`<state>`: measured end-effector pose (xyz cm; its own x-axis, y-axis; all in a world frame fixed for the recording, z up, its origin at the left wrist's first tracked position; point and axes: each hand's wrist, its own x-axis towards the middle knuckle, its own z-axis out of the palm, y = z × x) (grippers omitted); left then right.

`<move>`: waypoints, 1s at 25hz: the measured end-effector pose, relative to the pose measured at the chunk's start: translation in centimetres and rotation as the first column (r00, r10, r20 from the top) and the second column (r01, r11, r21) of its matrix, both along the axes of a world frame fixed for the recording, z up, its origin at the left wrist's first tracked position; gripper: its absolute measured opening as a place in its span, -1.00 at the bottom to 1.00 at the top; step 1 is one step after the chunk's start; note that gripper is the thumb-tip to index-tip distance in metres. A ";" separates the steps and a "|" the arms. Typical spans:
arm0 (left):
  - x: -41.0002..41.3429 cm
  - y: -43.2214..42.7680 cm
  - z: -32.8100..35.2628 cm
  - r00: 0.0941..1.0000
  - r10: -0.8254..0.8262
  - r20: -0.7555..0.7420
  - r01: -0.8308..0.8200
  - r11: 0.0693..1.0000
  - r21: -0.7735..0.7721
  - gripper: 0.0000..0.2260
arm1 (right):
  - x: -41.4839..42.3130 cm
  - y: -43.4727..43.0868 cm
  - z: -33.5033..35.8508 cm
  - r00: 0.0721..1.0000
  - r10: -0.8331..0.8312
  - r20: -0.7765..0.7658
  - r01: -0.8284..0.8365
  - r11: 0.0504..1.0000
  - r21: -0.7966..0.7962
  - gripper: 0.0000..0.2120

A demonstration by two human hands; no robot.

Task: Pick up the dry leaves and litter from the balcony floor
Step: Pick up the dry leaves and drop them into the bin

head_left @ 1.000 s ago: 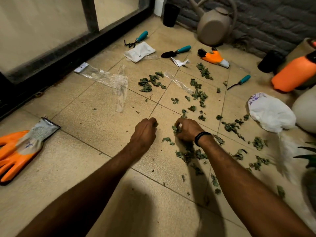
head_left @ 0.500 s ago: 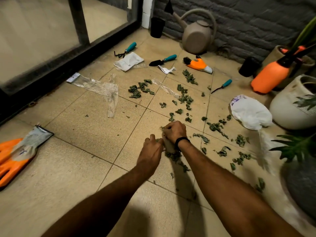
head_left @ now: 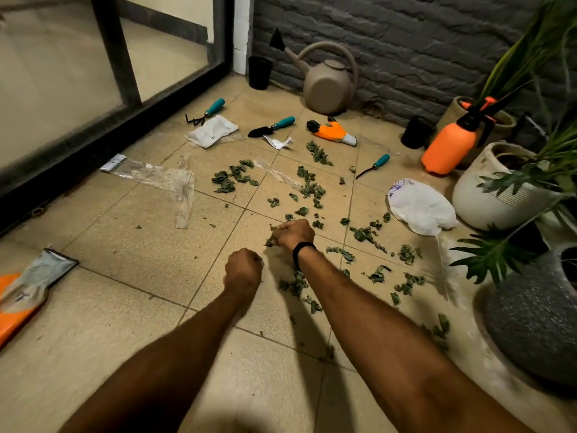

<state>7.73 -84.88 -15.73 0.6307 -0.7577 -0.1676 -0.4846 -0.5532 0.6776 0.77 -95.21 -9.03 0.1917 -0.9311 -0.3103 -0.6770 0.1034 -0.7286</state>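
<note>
Gathering the dry leaves (head_left: 312, 190) looked to be the step in hand, with much left to do. They lay scattered over the middle of the floor (head_left: 125, 260) and out toward its right edge by the pots (head_left: 493, 195), and a clear plastic wrapper (head_left: 156, 178) lay nearer the left edge. The right hand (head_left: 295, 234), reaching furthest forward on a nearly straight arm, had its fingers curled round a clump of leaves that poked out at the fist's left side, just above the tiles. The left hand (head_left: 243, 270) hung nearer, knuckles up, closed into a fist; whether it held anything could not be told. The next move probably called for emptying the handful somewhere, perhaps into the white bag (head_left: 421, 207), or pinching up more leaves.
</note>
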 end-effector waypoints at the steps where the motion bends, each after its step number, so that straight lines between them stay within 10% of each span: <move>1: 0.8 0.3 0.2 0.997 0.062 -0.042 -0.063 0.998 -0.031 -0.90 | 0.2 0.3 0.6 1.000 0.005 0.023 -0.005 1.000 0.012 -0.88; 15: 12.9 9.4 11.8 0.719 0.580 -0.384 -0.683 0.694 -0.230 -0.81 | 11.3 8.1 8.5 0.952 0.218 0.215 -0.223 0.975 -0.002 -0.83; 22: 18.5 26.0 20.9 0.527 0.734 -0.428 -0.848 0.424 -0.317 -0.86 | 27.1 21.8 7.2 0.807 0.437 0.397 -0.507 0.858 0.087 -0.67; 25: 19.8 36.9 23.7 0.402 0.834 -0.378 -0.909 0.315 -0.272 -0.85 | 27.7 33.5 11.6 0.635 0.624 0.456 -0.740 0.661 0.125 -0.81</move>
<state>27.52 -48.02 8.00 0.9606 0.2119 -0.1800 0.2348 -0.2716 0.9333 28.51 -61.73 2.59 0.8797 -0.3668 -0.3026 -0.3434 -0.0499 -0.9379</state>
